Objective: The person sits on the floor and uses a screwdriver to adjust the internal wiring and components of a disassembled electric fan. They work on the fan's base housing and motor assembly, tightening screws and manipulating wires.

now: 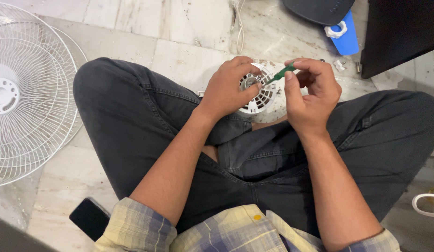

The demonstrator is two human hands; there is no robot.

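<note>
The left hand (228,88) curls palm-down, fingers bent and closed in a grip, forearm reaching forward over the crossed legs. The right hand (312,93) is raised beside it, thumb and fingertips pinched together.

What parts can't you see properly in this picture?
- Head view: the left hand covers much of the round white vented part, so its left side is hidden.
- The green screwdriver tip is too small to tell.
- The right hand hides most of the screwdriver's handle.
- The white fan grille is cut off by the left edge.
- The small white bits on the floor are too tiny to identify.
</note>
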